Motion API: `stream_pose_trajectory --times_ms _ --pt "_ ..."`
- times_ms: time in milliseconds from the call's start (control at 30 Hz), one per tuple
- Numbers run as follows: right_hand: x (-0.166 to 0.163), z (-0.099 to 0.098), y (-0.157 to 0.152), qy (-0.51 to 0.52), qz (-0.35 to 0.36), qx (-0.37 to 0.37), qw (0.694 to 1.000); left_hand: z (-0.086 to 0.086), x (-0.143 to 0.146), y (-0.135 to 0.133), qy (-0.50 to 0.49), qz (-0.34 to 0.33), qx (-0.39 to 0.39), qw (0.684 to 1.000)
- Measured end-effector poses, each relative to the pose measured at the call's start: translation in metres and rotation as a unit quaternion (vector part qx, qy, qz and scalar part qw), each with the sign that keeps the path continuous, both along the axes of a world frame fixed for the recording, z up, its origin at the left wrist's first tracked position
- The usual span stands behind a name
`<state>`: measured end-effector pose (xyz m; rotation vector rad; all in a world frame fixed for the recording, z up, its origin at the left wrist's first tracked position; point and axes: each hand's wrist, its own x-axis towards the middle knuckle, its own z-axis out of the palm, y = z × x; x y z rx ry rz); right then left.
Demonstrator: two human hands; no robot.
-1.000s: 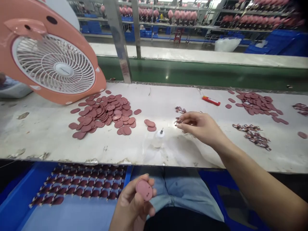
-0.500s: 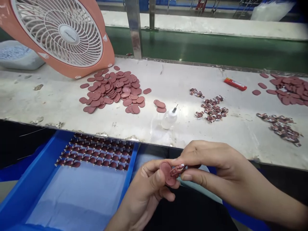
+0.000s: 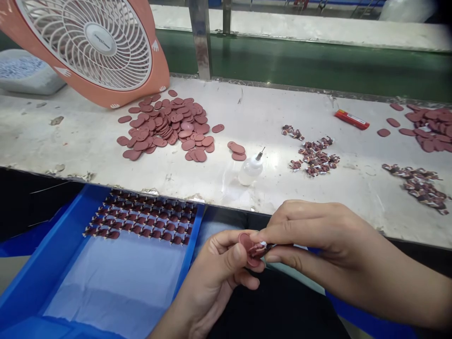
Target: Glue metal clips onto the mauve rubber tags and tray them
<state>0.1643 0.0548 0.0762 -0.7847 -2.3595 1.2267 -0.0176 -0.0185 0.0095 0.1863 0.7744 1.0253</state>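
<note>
My left hand (image 3: 226,266) pinches a flat reddish-brown oval base (image 3: 246,241) between thumb and fingers. Against that base, my right hand (image 3: 310,240) grips a small painted brown-and-white figurine (image 3: 260,248) by thumb and forefinger; my fingertips hide part of it. Both hands meet just off the table's front edge. Behind them a small clear bottle with a needle tip (image 3: 251,169) stands upright on the table. Close to the bottle lie a few loose oval bases (image 3: 237,149), and a cluster of figurines (image 3: 318,157) is to its right.
A blue tray (image 3: 197,235) below the table holds rows of figurines on bases (image 3: 151,216). An orange fan (image 3: 160,61) leans behind a pile of oval bases (image 3: 169,125). Farther right are a red packet (image 3: 352,119), more figurines (image 3: 420,183) and another base pile (image 3: 434,125).
The view has tilted slightly, so the table appears a little higher. The figurine sits a bit closer over the base; both hands keep their grips.
</note>
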Motion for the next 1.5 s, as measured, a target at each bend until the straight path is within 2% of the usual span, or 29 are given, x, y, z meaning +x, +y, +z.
stream_pose_trajectory --times_ms 367,600,1100,1267,1500 --pt "0.0 0.006 0.004 -0.013 0.03 0.001 0.999 0.001 0.001 -0.001 -0.013 0.002 -0.004 1.0" --pt "-0.003 0.005 0.007 -0.036 0.044 0.01 0.998 0.001 0.003 -0.003 0.005 0.034 -0.009 0.999" --pt "-0.006 -0.001 0.0 -0.013 0.055 0.009 0.998 0.0 0.003 -0.01 0.032 0.062 0.001 0.998" --pt "-0.008 -0.001 -0.002 0.01 0.051 0.041 0.998 0.002 0.004 -0.007 0.032 0.067 0.021 0.997" --pt "-0.01 -0.003 -0.002 0.021 0.045 0.042 0.998 0.003 0.005 -0.008 0.034 0.072 0.027 0.996"
